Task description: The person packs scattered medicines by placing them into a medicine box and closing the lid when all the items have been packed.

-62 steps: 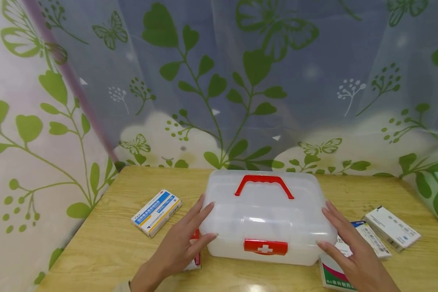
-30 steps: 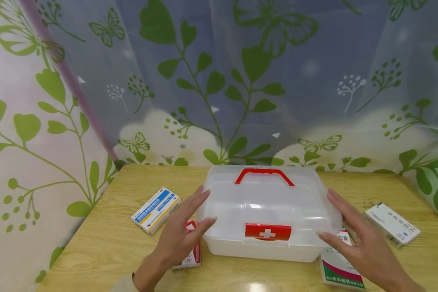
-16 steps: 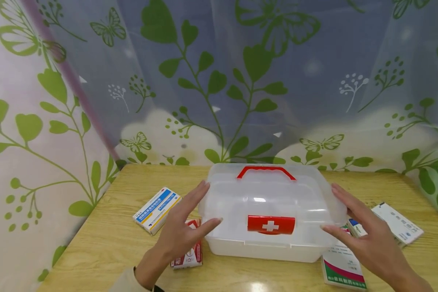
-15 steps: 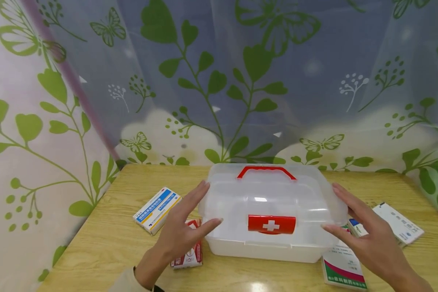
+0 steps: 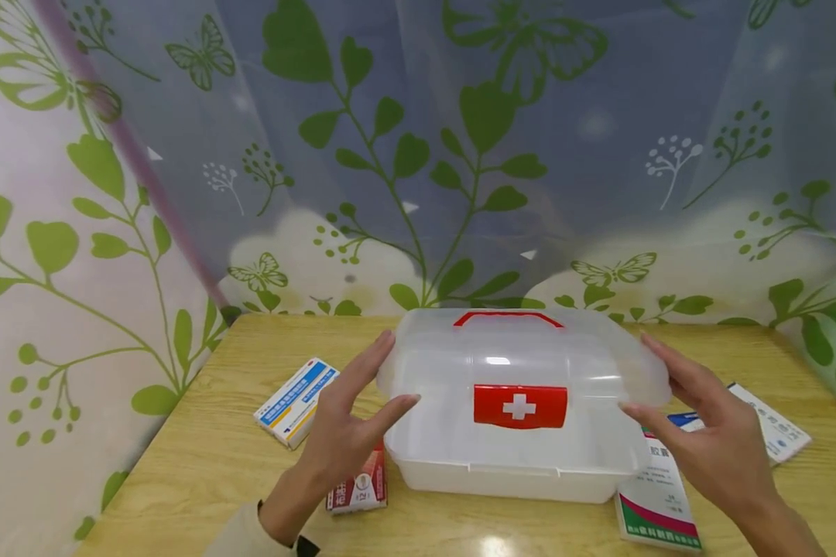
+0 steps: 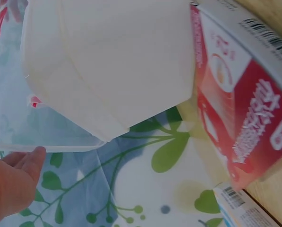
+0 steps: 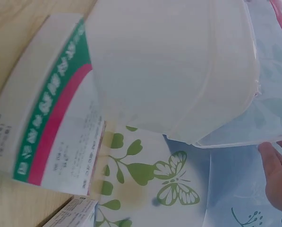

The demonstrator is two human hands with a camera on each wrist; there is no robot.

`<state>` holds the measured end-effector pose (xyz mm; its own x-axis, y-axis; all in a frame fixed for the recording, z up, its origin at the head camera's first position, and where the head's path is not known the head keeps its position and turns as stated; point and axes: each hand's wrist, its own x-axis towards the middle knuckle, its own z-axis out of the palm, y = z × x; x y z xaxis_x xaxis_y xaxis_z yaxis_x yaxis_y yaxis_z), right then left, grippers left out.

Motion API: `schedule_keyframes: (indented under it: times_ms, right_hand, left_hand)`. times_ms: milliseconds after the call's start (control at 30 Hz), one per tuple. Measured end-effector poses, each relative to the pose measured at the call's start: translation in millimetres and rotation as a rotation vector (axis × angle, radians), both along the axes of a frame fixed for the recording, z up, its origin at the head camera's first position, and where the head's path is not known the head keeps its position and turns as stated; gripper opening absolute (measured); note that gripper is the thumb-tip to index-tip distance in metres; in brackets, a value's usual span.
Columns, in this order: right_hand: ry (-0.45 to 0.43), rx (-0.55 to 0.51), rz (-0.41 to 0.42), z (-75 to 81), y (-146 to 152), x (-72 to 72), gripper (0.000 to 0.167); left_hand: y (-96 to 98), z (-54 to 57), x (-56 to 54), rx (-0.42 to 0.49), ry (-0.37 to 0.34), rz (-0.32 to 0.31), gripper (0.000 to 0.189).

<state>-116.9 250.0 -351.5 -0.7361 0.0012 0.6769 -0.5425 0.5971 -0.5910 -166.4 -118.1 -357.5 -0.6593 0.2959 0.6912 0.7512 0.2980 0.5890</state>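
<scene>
A clear plastic first-aid box stands on the wooden table, its translucent lid [image 5: 432,367] swung up at the front. The red latch [image 5: 491,406] with a white cross sits above the front rim of the white base [image 5: 515,483]. My left hand [image 5: 337,433] holds the lid's left side, thumb at the front corner and fingers along the side. On the right side my right hand [image 5: 717,433] holds it in the same way. In both wrist views fingertips meet the lid's edge, beside the base's end walls. The red carry handle [image 5: 508,314] is at the lid's top.
A red-and-white medicine box [image 5: 358,491] lies by the base's left front corner. Further left is a blue-and-white box [image 5: 296,402]. At right lie a green-banded box [image 5: 658,499] and a white box [image 5: 776,425] partly behind my right hand. A patterned curtain [image 5: 585,170] backs the table.
From resting down on the base, the lid's front edge has risen and tilted back. Both hands have moved up with it, and the latch has come away from the base rim.
</scene>
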Motion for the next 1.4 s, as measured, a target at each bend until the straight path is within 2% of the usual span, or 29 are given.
schedule_keyframes:
  times_ms: [300, 433, 800, 1133, 1400]
  right_hand:
    - [-0.038, -0.068, -0.038, 12.5, -4, -8.7, 0.074]
    - [-0.054, -0.099, -0.047, 19.3, -4, -13.8, 0.069]
    - [-0.058, -0.109, -0.102, 32.8, -7, -24.9, 0.056]
    - [-0.087, -0.108, -0.187, 37.8, -4, -40.7, 0.050]
    - [-0.117, -0.150, -0.235, 43.2, -7, -53.2, 0.047]
  left_hand:
    - [6.3, 10.1, -7.4, 0.051, -0.012, 0.013, 0.068]
    - [7.6, 14.5, -11.0, 0.072, -0.051, 0.007, 0.065]
    - [10.0, 20.2, -24.4, 0.148, -0.099, -0.053, 0.053]
    - [16.3, 25.9, -41.9, 0.277, -0.186, -0.101, 0.048]
    - [16.4, 28.6, -54.5, 0.256, -0.169, -0.119, 0.045]
